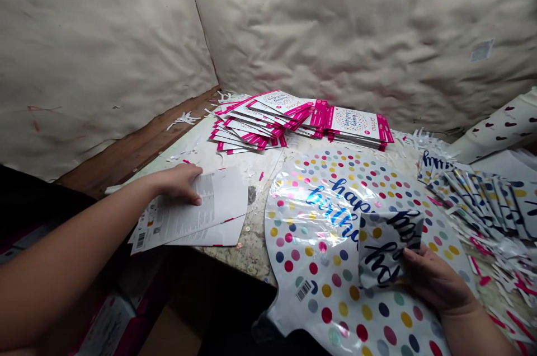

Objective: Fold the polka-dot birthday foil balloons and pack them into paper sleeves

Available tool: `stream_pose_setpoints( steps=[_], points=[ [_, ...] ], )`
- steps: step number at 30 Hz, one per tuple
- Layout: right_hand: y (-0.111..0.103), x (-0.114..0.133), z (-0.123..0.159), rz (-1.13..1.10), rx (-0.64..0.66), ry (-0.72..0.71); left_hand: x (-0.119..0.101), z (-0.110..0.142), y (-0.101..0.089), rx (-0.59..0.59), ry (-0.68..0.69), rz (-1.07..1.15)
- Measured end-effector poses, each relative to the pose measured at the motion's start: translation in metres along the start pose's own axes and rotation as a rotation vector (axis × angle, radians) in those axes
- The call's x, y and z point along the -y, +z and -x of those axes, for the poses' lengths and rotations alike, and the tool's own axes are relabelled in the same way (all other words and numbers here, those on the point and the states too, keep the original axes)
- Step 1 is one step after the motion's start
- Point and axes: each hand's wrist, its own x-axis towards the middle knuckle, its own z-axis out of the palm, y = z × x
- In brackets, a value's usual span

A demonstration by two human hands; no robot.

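My left hand (178, 183) lies on loose printed paper sheets (210, 210) with a barcode at one corner. Its fingers curl over the top sheet and the thumb is hidden. My right hand (436, 280) pinches a folded piece of silver foil balloon (390, 247) with dark blue lettering. That piece sits above a large round foil balloon (314, 266) printed with coloured dots and "happy birthday", which lies flat under my right hand.
Packaged balloons with pink edges (272, 121) stand in stacks at the back of a speckled stone counter (251, 249). Folded foil pieces (474, 199) and white-and-pink scraps lie to the right, beside a heart-patterned roll (499, 129). Beige paper lines the walls.
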Motion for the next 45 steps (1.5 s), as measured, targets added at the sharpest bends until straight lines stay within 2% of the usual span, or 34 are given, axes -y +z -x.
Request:
stream_pose_setpoints(
  steps=[3,6,8,9,11,13,14,17,19,21,23,24,26,30,32,34,37,42,44,45],
  points=[
    [0.002,-0.001,-0.001,-0.108,0.038,-0.032,0.005,0.031,-0.004,-0.021,0.049,0.129],
    [0.005,0.002,0.000,-0.214,0.009,-0.084,0.011,0.065,-0.022,0.010,0.074,0.497],
    [0.004,0.007,0.005,-0.310,-0.082,-0.167,0.000,0.078,-0.039,0.078,0.071,0.760],
    [0.002,0.010,0.008,-0.359,-0.135,-0.220,-0.014,0.079,-0.047,0.108,0.095,0.819],
    [-0.004,0.017,0.017,-0.425,-0.214,-0.309,-0.061,0.067,-0.059,0.128,0.221,0.727],
    [-0.012,0.022,0.026,-0.437,-0.242,-0.357,-0.128,0.043,-0.059,0.096,0.392,0.478],
    [-0.016,0.024,0.028,-0.425,-0.245,-0.370,-0.165,0.029,-0.055,0.048,0.448,0.333],
    [-0.028,0.027,0.025,-0.298,-0.255,-0.379,-0.264,-0.005,-0.025,0.053,0.553,0.190],
    [-0.036,0.025,0.016,-0.152,-0.327,-0.383,-0.306,-0.014,-0.003,0.008,0.574,0.144],
    [-0.044,0.023,0.006,-0.027,-0.418,-0.411,-0.329,-0.014,0.013,-0.164,0.640,0.092],
    [-0.050,0.019,0.000,0.041,-0.470,-0.452,-0.342,-0.010,0.025,-0.344,0.813,0.027],
    [-0.051,0.018,-0.003,0.062,-0.474,-0.462,-0.347,-0.009,0.030,-0.394,0.913,-0.011],
    [-0.053,0.016,-0.004,0.078,-0.478,-0.479,-0.356,-0.008,0.039,-0.401,1.047,-0.079],
    [-0.048,0.014,-0.001,0.080,-0.541,-0.537,-0.367,-0.015,0.052,-0.448,1.102,-0.134],
    [-0.041,0.016,0.004,0.166,-0.608,-0.586,-0.368,-0.018,0.052,-0.480,1.144,-0.116],
    [-0.034,0.023,0.013,0.316,-0.612,-0.603,-0.366,-0.017,0.048,-0.497,1.186,-0.102],
    [-0.028,0.043,0.025,0.460,-0.409,-0.463,-0.362,-0.011,0.042,-0.544,1.245,-0.108],
    [-0.029,0.077,0.021,0.333,-0.013,-0.050,-0.361,0.001,0.039,-0.561,1.308,-0.142],
    [-0.026,0.084,0.012,0.305,0.069,0.035,-0.362,0.004,0.039,-0.554,1.304,-0.149],
    [-0.023,0.085,0.008,0.296,0.056,0.035,-0.362,0.005,0.038,-0.550,1.292,-0.152]
  ],
)
